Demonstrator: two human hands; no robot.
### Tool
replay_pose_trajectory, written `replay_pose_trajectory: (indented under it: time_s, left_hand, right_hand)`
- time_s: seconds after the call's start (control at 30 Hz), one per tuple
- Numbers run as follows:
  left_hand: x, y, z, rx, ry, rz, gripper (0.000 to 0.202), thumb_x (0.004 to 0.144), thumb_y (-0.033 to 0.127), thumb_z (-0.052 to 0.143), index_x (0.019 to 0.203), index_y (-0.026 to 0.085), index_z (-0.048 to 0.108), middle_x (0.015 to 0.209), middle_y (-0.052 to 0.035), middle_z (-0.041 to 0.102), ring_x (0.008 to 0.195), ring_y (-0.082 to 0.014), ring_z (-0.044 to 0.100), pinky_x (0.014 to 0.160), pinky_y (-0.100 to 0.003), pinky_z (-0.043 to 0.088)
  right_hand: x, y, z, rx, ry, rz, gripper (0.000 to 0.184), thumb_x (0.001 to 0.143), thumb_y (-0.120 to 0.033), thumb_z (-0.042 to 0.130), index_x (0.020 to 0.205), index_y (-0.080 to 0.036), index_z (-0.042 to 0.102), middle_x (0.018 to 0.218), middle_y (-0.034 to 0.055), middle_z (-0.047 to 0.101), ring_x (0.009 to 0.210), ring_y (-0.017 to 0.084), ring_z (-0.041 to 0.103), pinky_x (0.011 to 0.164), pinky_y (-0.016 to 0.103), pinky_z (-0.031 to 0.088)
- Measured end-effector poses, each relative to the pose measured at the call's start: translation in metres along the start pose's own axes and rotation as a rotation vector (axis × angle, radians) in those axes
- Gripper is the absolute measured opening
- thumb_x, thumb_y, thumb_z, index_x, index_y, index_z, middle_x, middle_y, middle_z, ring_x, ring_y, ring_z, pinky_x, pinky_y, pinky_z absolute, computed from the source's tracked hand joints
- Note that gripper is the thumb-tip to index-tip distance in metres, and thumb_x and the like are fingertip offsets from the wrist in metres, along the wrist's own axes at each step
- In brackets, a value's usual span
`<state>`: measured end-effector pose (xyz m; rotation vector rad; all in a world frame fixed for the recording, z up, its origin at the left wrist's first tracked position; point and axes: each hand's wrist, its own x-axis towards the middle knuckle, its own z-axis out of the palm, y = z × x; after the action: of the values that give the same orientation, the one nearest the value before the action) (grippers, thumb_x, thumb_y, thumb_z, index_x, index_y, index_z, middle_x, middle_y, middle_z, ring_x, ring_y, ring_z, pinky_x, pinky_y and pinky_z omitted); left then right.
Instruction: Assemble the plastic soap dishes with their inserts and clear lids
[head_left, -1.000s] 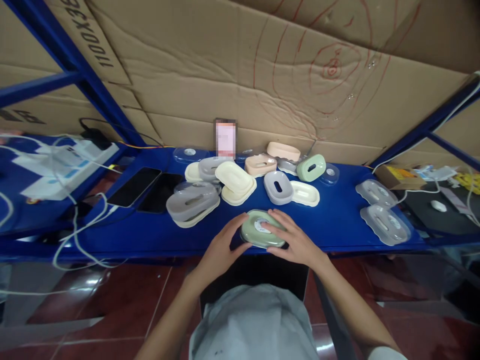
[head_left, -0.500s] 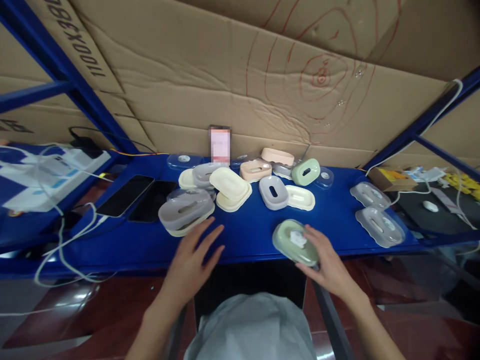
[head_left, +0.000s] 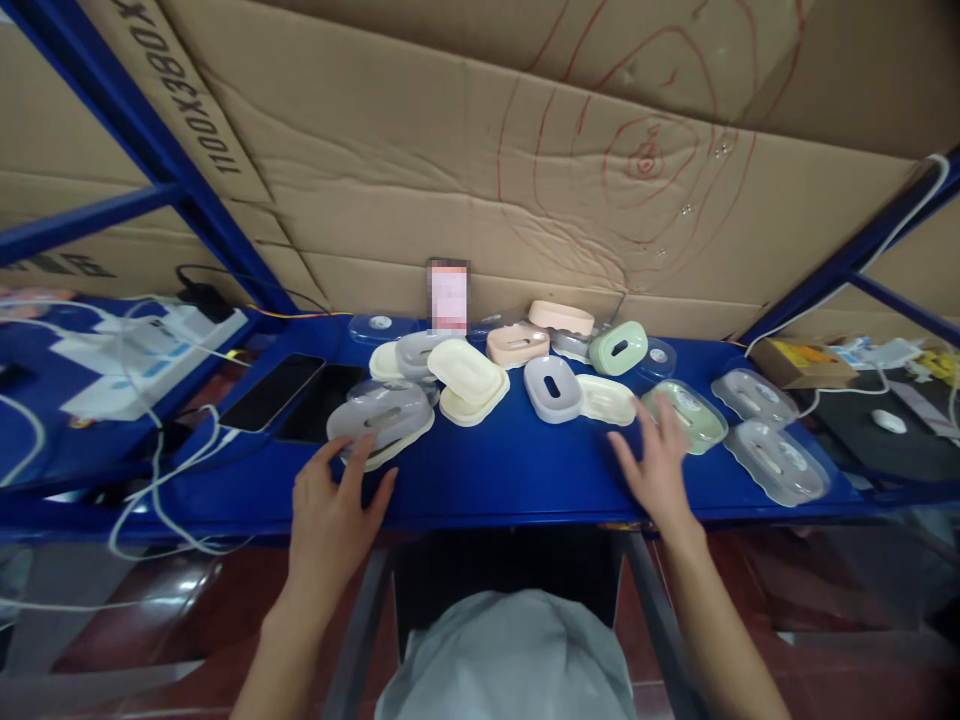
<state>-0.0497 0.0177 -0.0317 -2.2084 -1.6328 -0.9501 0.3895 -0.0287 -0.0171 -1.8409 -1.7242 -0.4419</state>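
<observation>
My left hand (head_left: pixel 334 500) has its fingers spread, the fingertips over the near edge of a grey soap dish (head_left: pixel 379 418) that rests on a cream piece. Whether the fingertips press on it I cannot tell. My right hand (head_left: pixel 661 462) is open too, its fingertips at the left edge of a green soap dish (head_left: pixel 694 418) with a clear cover, which lies on the blue table. Left of that hand are a cream tray (head_left: pixel 609 400) and a slotted grey soap dish (head_left: pixel 550 388). Further back stands another green soap dish (head_left: pixel 619 348), tilted.
Clear-covered grey soap dishes (head_left: pixel 780 462) lie at the right. Cream lids (head_left: pixel 469 370) and peach dishes (head_left: pixel 519 344) are piled mid-table. A phone (head_left: pixel 448 297) leans on the cardboard wall (head_left: pixel 375 200). Black phones (head_left: pixel 274 392) and white cables (head_left: pixel 157 480) lie left.
My right hand has carried the green soap dish from the front of the table to the right and set it beside the clear-covered grey ones. My left hand has moved left to the grey dish.
</observation>
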Motion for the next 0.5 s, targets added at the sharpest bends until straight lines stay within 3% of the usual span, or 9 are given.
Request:
replay_pose_trajectory:
  time_s: [0.1, 0.2, 0.33, 0.4, 0.5]
  left_hand:
    - [0.001, 0.007, 0.002, 0.013, 0.080, 0.015, 0.039, 0.102, 0.033, 0.064, 0.136, 0.015, 0.066, 0.135, -0.0239, 0.059, 0.124, -0.0387, 0.060, 0.102, -0.052, 0.051]
    - [-0.005, 0.018, 0.002, 0.024, 0.082, 0.024, 0.034, 0.102, 0.031, 0.063, 0.133, 0.016, 0.068, 0.129, -0.0207, 0.063, 0.118, -0.0354, 0.063, 0.100, -0.049, 0.051]
    - [-0.011, 0.022, 0.006, 0.085, -0.020, -0.037, 0.051, 0.105, 0.038, 0.057, 0.148, 0.012, 0.057, 0.132, -0.0242, 0.061, 0.122, -0.0397, 0.059, 0.100, -0.054, 0.051]
    - [-0.011, 0.020, 0.008, 0.055, -0.045, -0.015, 0.050, 0.105, 0.038, 0.055, 0.148, 0.011, 0.057, 0.129, -0.0239, 0.061, 0.123, -0.0396, 0.059, 0.102, -0.056, 0.050]
    - [-0.010, 0.018, 0.009, 0.007, -0.051, 0.014, 0.040, 0.105, 0.034, 0.055, 0.138, 0.013, 0.063, 0.121, -0.0212, 0.061, 0.118, -0.0373, 0.060, 0.100, -0.054, 0.051]
  right_hand:
    - [0.016, -0.055, 0.018, 0.062, -0.139, -0.164, 0.064, 0.108, -0.053, 0.051, 0.165, -0.028, 0.036, 0.172, 0.0157, 0.036, 0.160, 0.038, 0.030, 0.125, 0.063, 0.028]
    - [0.025, -0.087, 0.032, 0.119, -0.230, -0.209, 0.068, 0.109, -0.053, 0.050, 0.167, -0.022, 0.032, 0.156, 0.0196, 0.055, 0.150, 0.036, 0.045, 0.126, 0.064, 0.025]
    - [0.014, -0.093, 0.036, 0.187, -0.297, -0.239, 0.049, 0.110, -0.046, 0.052, 0.152, -0.022, 0.054, 0.124, 0.0151, 0.069, 0.123, 0.031, 0.064, 0.121, 0.058, 0.033]
    - [0.004, -0.090, 0.032, 0.217, -0.285, -0.259, 0.037, 0.110, -0.037, 0.051, 0.143, -0.024, 0.062, 0.119, 0.0123, 0.069, 0.123, 0.028, 0.064, 0.123, 0.057, 0.030]
    - [-0.005, -0.088, 0.026, 0.260, -0.261, -0.273, 0.036, 0.108, -0.021, 0.048, 0.141, -0.027, 0.063, 0.127, 0.0113, 0.068, 0.135, 0.028, 0.059, 0.125, 0.058, 0.025]
